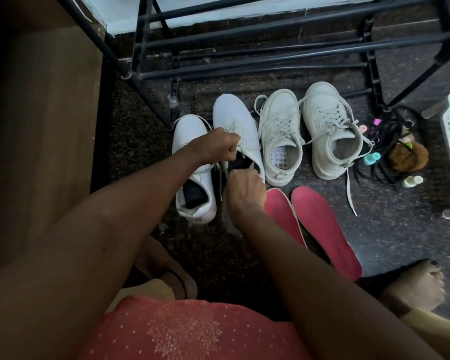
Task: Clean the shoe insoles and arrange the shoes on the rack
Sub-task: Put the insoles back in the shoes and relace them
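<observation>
The left hand (215, 146) and right hand (244, 194) grip a white shoe (234, 118) containing a dark insole (240, 162); the cream shoe (278, 120) holds a perforated insole (279, 157).

A home – shoe rack (270, 48), sneakers (281, 136) on floor.

No legible text, labels or nos. anywhere, incl. on the shoes (281, 133)

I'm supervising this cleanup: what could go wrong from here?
The dark insole, pinched by the right hand while the left hand holds the white sneaker, may crease or tear if yanked. The pink insoles lie near a bare foot and could be stepped on.
</observation>
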A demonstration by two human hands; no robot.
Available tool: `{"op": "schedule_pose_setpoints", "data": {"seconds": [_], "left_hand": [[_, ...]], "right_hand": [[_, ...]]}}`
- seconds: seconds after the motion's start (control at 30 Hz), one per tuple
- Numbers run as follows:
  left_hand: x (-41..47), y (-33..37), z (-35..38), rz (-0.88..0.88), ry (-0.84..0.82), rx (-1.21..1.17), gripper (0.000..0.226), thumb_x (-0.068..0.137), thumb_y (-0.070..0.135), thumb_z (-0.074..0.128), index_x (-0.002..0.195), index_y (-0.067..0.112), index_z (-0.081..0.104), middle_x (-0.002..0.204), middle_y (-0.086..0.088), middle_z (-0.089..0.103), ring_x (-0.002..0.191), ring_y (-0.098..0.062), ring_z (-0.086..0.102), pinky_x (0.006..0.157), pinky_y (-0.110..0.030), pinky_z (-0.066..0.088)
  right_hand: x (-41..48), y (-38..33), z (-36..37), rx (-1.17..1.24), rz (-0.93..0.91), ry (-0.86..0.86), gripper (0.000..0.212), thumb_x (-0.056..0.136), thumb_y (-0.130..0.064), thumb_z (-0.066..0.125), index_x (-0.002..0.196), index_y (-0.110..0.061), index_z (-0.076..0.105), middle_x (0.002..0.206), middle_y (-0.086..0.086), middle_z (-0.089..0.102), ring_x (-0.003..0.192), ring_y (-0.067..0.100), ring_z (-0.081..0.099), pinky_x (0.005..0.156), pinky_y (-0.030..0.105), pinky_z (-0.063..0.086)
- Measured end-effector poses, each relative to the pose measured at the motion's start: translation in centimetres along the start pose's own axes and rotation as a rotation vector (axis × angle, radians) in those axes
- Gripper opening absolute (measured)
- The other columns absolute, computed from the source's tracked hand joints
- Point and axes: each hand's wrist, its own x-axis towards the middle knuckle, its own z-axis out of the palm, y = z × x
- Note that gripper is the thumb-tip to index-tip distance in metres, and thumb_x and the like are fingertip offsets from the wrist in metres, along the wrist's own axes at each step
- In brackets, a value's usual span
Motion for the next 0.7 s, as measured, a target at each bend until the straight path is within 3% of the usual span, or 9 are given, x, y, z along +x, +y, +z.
{"op": "schedule_pose_setpoints", "data": {"seconds": [0.07,0.13,0.17,0.23,0.3,0.4,0.47,0.57,0.7], "left_hand": [[-0.3,-0.1,0.4,-0.004,0.058,-0.071,0.013,0.078,-0.001,0.059,0.067,0.002,0.054,0.080,-0.023,0.069,0.083,-0.033,0.068,0.057,-0.035,0.044],[-0.6,-0.2,0.7,-0.031,0.109,-0.161,0.013,0.080,-0.002,0.061,0.068,-0.001,0.057,0.084,-0.023,0.070,0.104,-0.027,0.066,0.054,-0.018,0.039],[-0.7,-0.2,0.8,-0.054,0.131,-0.205,0.012,0.081,-0.001,0.062,0.070,-0.004,0.059,0.085,-0.023,0.070,0.109,-0.023,0.063,0.053,-0.008,0.036],[-0.7,-0.1,1.0,-0.093,0.161,-0.273,0.010,0.083,0.001,0.063,0.076,-0.003,0.059,0.090,-0.020,0.071,0.112,-0.017,0.061,0.056,-0.001,0.038],[-0.7,-0.1,1.0,-0.127,0.181,-0.341,0.011,0.082,0.004,0.065,0.080,0.006,0.054,0.093,-0.016,0.071,0.113,-0.014,0.061,0.061,-0.004,0.042],[-0.8,-0.2,1.2,-0.140,0.201,-0.374,0.026,0.078,0.008,0.067,0.088,0.013,0.043,0.101,-0.011,0.069,0.109,-0.018,0.064,0.076,-0.028,0.054],[-1.0,-0.1,1.2,-0.148,0.213,-0.371,0.029,0.078,0.008,0.067,0.091,0.013,0.041,0.107,-0.013,0.068,0.107,-0.020,0.065,0.082,-0.037,0.055],[-1.0,0.3,1.1,-0.167,0.216,-0.382,0.029,0.080,0.007,0.066,0.092,0.015,0.041,0.110,-0.013,0.066,0.108,-0.018,0.064,0.084,-0.035,0.054],[-1.0,0.5,1.1,-0.161,0.199,-0.352,0.024,0.080,0.007,0.065,0.093,0.013,0.046,0.108,-0.013,0.067,0.109,-0.017,0.064,0.077,-0.028,0.051]], "right_hand": [[1.2,0.3,0.5,-0.016,-0.017,0.032,0.031,0.095,0.002,0.033,0.118,0.004,0.054,0.116,0.020,0.057,0.108,0.031,0.057,0.082,0.033,0.049],[2.2,0.2,0.9,-0.037,-0.008,0.062,0.030,0.097,-0.001,0.030,0.121,0.008,0.046,0.118,0.022,0.055,0.109,0.033,0.056,0.084,0.033,0.047],[2.6,0.1,1.0,-0.039,0.004,0.074,0.030,0.097,-0.002,0.028,0.121,0.008,0.043,0.119,0.023,0.054,0.109,0.033,0.056,0.084,0.033,0.047],[3.2,0.1,1.1,-0.030,0.024,0.099,0.029,0.098,-0.004,0.027,0.120,0.007,0.042,0.118,0.022,0.054,0.108,0.033,0.055,0.084,0.033,0.047],[3.3,0.2,1.3,-0.025,0.037,0.111,0.029,0.098,-0.006,0.026,0.118,0.004,0.044,0.118,0.022,0.053,0.108,0.033,0.055,0.084,0.034,0.045],[2.2,0.8,1.4,-0.003,0.126,0.108,0.032,0.098,-0.023,0.039,0.120,0.000,0.047,0.120,0.020,0.051,0.112,0.034,0.052,0.086,0.037,0.045],[0.7,1.9,0.6,0.107,0.233,0.042,0.041,0.095,-0.030,0.050,0.123,-0.001,0.044,0.123,0.018,0.051,0.114,0.032,0.051,0.087,0.038,0.045],[-1.7,3.9,-0.7,0.411,0.393,-0.101,0.045,0.090,-0.009,0.054,0.128,0.003,0.032,0.126,0.019,0.051,0.119,0.034,0.050,0.091,0.038,0.043],[-2.5,4.0,-0.6,0.582,0.442,0.006,0.041,0.087,0.004,0.055,0.121,0.003,0.032,0.115,0.028,0.058,0.108,0.041,0.056,0.084,0.040,0.045]]}}
